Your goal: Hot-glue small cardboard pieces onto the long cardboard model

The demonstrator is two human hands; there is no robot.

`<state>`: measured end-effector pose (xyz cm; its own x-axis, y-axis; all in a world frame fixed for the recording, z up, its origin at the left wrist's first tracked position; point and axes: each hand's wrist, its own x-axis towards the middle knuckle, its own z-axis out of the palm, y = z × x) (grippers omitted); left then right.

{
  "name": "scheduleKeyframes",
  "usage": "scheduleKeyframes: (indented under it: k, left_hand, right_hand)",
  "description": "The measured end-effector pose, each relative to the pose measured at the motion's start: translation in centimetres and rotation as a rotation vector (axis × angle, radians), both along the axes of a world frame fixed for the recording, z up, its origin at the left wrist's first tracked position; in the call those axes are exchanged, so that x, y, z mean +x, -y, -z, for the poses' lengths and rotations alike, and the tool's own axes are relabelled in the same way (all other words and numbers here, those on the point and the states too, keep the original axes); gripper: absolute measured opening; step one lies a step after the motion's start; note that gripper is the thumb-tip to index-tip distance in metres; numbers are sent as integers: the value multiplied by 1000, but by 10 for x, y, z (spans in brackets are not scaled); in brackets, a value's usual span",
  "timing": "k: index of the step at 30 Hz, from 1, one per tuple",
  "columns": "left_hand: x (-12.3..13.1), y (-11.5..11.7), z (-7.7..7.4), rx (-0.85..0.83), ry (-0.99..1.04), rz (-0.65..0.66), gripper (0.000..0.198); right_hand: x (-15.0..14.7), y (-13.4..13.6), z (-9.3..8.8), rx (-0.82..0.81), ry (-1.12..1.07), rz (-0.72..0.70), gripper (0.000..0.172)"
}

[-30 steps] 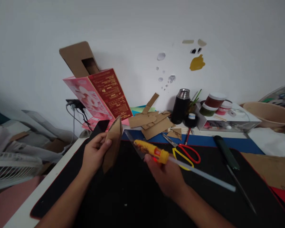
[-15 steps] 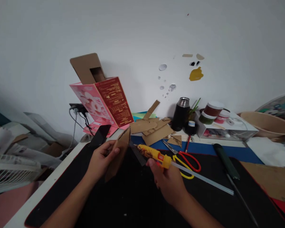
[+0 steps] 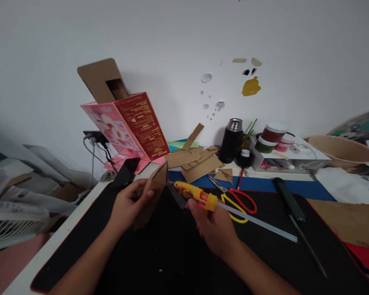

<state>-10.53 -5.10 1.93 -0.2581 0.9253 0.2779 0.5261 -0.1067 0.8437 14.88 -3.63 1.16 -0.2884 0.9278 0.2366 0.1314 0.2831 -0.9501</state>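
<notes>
Above the black mat [image 3: 172, 258], near the middle of the desk, two bare hands work close together. The left hand [image 3: 127, 205] is partly closed, its thumb and fingers pinching a folded piece of cardboard [image 3: 153, 190] that stands on edge, tilted, in front of the person. The right hand [image 3: 217, 229] is wrapped around a yellow glue gun [image 3: 195, 194], its thumb along the near side. The nozzle points left at the upper right edge of the cardboard; whether it touches cannot be told. A long pale glue stick [image 3: 260, 222] juts from the rear of the gun toward the right. Just beyond the gun lie scissors [image 3: 247, 208] with one red and one yellow handle, open at a slight angle. Behind these, cardboard scraps [image 3: 201, 172] overlap beside a black flask [image 3: 231, 143], which stands upright against the wall. A dark phone [image 3: 126, 172] lies beyond the left hand, before a propped pink-and-red folder [image 3: 143, 129]. At right, a green-handled tool [image 3: 290, 200] rests on the mat, its thin shaft pointing toward the person.
</notes>
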Motion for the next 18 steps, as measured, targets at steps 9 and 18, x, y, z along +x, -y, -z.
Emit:
scheduleKeyframes:
  k: [9, 18]
  left_hand:
    - [6, 1, -3, -61, 44, -23, 52]
    - [0, -3, 5, -73, 215, -48, 61]
  right_hand:
    - [0, -7, -1, -228, -167, 8, 56]
    - [3, -19, -7, -387, -385, 30, 62]
